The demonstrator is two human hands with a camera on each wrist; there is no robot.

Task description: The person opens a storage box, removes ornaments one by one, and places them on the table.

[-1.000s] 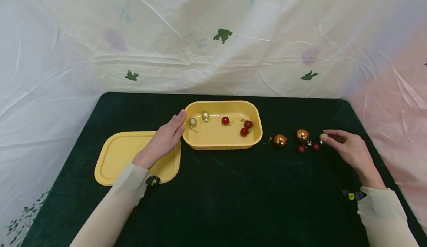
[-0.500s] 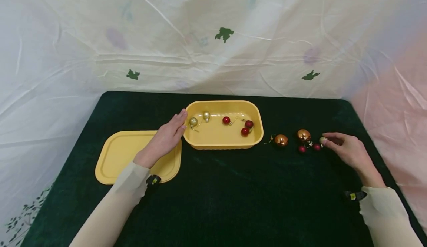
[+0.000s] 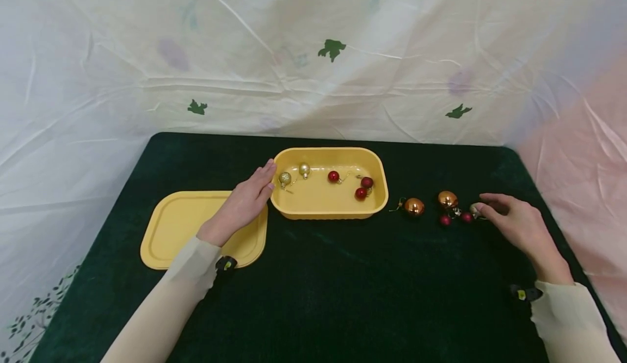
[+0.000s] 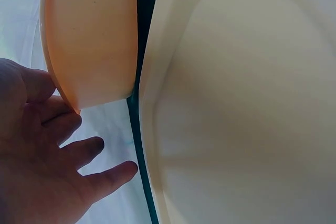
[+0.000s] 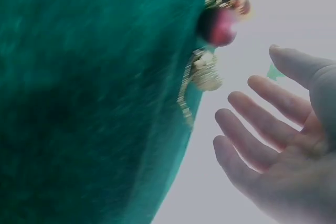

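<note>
My left hand (image 3: 242, 205) reaches over the yellow lid, its fingertips touching the left end of a yellow plastic box (image 3: 318, 215). In the left wrist view, the fingers (image 4: 86, 152) are spread and fairly straight beside the box's wall (image 4: 94, 40). Over on the right, my right hand (image 3: 516, 221) is next to a small gold Christmas bauble (image 3: 473, 209). The right wrist view shows that bauble (image 5: 207, 77) lying on the cloth with its string, apart from the extended fingers (image 5: 252, 135). Two dark red baubles (image 3: 467, 217) and a copper bauble (image 3: 448, 199) lie beside it.
The yellow lid (image 3: 171, 232) lies flat left of the box. Inside the box are two gold baubles (image 3: 304, 168) and three red baubles (image 3: 333, 177). Another copper bauble (image 3: 414, 207) lies just right of the box. Dark green cloth (image 3: 343, 297) covers the table.
My right hand has let go of the small gold bauble, which now sits slightly nearer me beside the red one, and has drawn back a little rightward. The left hand stays at the box.
</note>
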